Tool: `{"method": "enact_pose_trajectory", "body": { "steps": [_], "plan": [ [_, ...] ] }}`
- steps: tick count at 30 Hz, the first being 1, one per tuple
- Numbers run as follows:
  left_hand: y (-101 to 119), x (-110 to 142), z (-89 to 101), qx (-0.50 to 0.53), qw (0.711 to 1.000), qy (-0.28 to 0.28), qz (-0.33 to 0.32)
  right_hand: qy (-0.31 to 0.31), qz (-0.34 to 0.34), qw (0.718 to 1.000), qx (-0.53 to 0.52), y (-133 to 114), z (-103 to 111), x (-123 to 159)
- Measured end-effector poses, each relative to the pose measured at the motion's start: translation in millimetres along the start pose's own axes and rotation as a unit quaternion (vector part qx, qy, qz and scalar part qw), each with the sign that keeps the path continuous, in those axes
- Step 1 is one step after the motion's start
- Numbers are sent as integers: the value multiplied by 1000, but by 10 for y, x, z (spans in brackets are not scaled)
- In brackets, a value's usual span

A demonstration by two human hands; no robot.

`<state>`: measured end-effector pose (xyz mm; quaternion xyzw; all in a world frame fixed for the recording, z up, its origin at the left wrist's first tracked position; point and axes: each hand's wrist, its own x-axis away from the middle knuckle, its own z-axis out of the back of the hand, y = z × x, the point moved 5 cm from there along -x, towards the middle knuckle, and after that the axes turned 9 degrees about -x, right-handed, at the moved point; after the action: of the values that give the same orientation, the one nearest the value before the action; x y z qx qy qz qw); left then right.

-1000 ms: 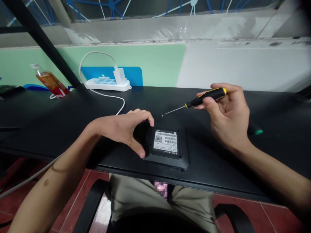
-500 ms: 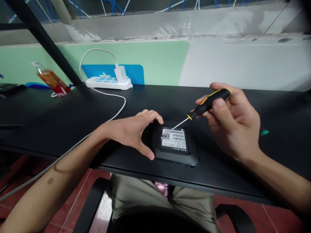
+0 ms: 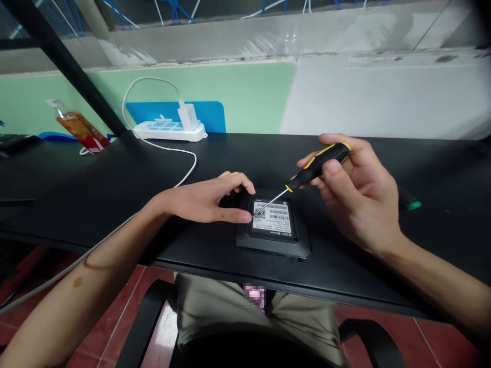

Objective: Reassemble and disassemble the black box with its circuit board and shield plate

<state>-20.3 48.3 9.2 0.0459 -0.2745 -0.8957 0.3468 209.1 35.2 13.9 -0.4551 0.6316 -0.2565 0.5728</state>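
A black square electronic device [image 3: 274,247] lies on the desk with its white barcode label [image 3: 282,226] facing up. My right hand [image 3: 364,197] is closed around the black-and-yellow handle of a screwdriver [image 3: 318,166]. The thin metal shaft slants down to the left, its tip at the left edge of the label by the QR code. At the device's left side is my left hand [image 3: 210,199], thumb and index finger apart. Its thumb tip lies beside the screwdriver tip, and whether they touch I cannot tell. The other left fingers are partly hidden.
A white power strip [image 3: 172,134] with a plugged-in charger [image 3: 187,117] stands against the wall. Its white cable [image 3: 194,158] runs across the desk and behind my left arm. A drink bottle [image 3: 82,130] leans at the far left. A green-tipped dark object [image 3: 413,205] is behind my right hand.
My left thumb has moved up from the device's lower left side to the screwdriver tip. The right hand and screwdriver have shifted slightly left in view, with the tip still at the label's left edge.
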Motion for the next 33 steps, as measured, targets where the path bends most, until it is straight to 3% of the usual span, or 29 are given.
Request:
{"method": "enact_pose_trajectory", "body": {
  "steps": [6,18,26,33],
  "plan": [
    [-21,-85,-30,8,999,39,-14,-5,4,1000,5,-4,-6,17],
    [-13,-80,-34,-9,999,40,-29,4,22,999,40,-31,11,17],
    [-1,-73,-37,-18,999,43,-20,89,57,991,88,-59,179,-88],
    [10,-61,-35,-30,998,46,-24,109,82,982,131,-49,317,-158]
  ]
}}
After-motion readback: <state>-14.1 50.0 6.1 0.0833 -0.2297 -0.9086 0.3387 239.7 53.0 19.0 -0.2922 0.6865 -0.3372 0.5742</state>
